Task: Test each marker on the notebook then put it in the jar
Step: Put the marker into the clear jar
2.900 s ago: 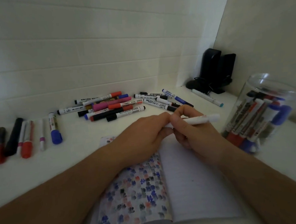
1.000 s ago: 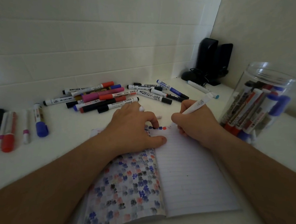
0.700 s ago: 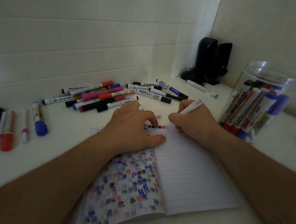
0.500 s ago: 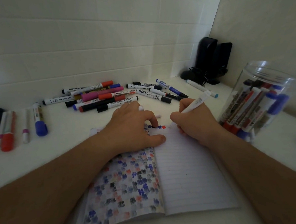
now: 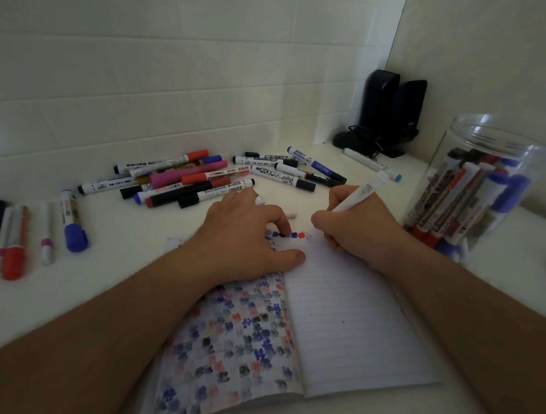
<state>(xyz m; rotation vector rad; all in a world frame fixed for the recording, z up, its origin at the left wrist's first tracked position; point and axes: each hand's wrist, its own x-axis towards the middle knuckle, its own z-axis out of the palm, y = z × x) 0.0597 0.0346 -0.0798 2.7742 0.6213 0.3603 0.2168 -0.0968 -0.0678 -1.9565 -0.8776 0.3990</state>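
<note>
The right hand (image 5: 358, 224) is curled tightly around a white marker (image 5: 358, 196), fingers and thumb pinching its barrel low down, with the tip at the top edge of the lined right-hand page of the open notebook (image 5: 344, 326), just beside a short row of small blue and red marks (image 5: 293, 235). The marker tilts up and away to the right, its far end pointing toward the jar (image 5: 473, 190). The left hand (image 5: 248, 236) lies palm down across the top of the notebook's left page, fingers bent with their tips on the paper near the marks and the thumb lying flat along the centre fold; a small white piece, seemingly a cap (image 5: 259, 200), shows at its knuckles, though how it is held cannot be told. The two hands sit close together but do not touch. The left page is covered with blotches of blue, red and grey. The clear jar stands on the white desk (image 5: 126, 268) to the right of the notebook, already holding many markers with red, blue and black caps. A loose pile of markers (image 5: 181, 180) lies beyond the hands near the tiled wall, with more markers (image 5: 282, 171) to its right, and a separate row of markers (image 5: 32, 232) lies at the far left.
</note>
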